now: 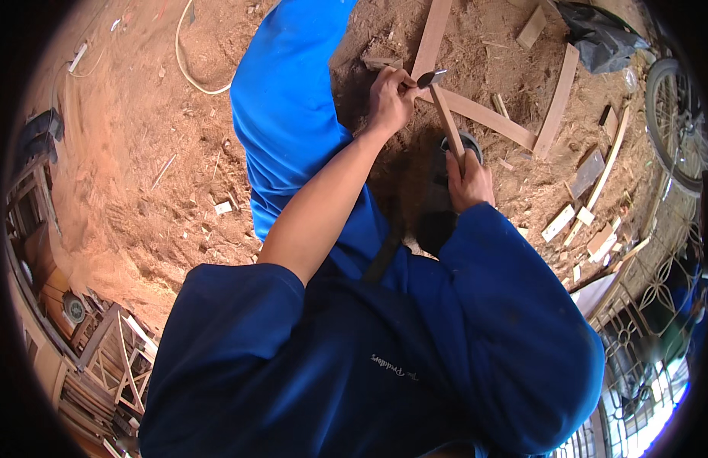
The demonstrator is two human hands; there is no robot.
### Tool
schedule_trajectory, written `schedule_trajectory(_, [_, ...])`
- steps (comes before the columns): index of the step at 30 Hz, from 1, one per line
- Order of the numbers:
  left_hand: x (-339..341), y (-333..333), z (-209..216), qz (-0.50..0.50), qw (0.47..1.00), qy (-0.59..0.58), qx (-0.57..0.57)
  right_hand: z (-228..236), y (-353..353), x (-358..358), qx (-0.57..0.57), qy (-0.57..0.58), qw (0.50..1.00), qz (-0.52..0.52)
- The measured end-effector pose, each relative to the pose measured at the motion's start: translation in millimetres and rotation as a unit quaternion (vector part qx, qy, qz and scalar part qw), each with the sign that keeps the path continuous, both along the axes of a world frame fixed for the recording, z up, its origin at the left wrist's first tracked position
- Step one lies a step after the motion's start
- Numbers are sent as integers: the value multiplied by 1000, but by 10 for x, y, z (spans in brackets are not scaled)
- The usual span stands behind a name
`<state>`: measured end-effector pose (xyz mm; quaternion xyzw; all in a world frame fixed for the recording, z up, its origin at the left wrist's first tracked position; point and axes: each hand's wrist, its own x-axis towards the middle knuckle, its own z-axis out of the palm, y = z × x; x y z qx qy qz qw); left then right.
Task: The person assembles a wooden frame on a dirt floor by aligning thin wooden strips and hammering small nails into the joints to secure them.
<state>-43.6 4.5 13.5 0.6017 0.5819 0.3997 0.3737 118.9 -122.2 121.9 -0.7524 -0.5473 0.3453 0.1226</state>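
Observation:
My right hand is wrapped round the wooden handle of a hammer. The dark metal head of this hammer lies at the corner where two flat wooden slats meet. One slat runs away from me, and the other slat slants off to the right. Close beside the hammer head, my left hand has its thumb and fingers pinched together over the corner. Whatever sits between those fingertips is too small to make out. A third slat joins the far right end of the slanting one.
Sawdust and wood offcuts litter the ground. A black plastic bag lies at the far right, near a bicycle wheel. Metal grillwork stands at the lower right. Stacked timber fills the lower left; a pale hose curves at upper left.

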Motion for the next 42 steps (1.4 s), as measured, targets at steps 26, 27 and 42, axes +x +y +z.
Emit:
schedule_trajectory(26, [-130, -99, 101, -16, 995, -68, -66, 33, -69, 75, -39, 52, 996, -65])
schedule_trajectory(27, [-136, -103, 101, -23, 995, -74, -65, 37, -67, 64, -24, 47, 997, -53])
schedule_trajectory(42, [-181, -116, -46, -44, 997, -51, 27, 636, 397, 181, 17, 143, 986, -79])
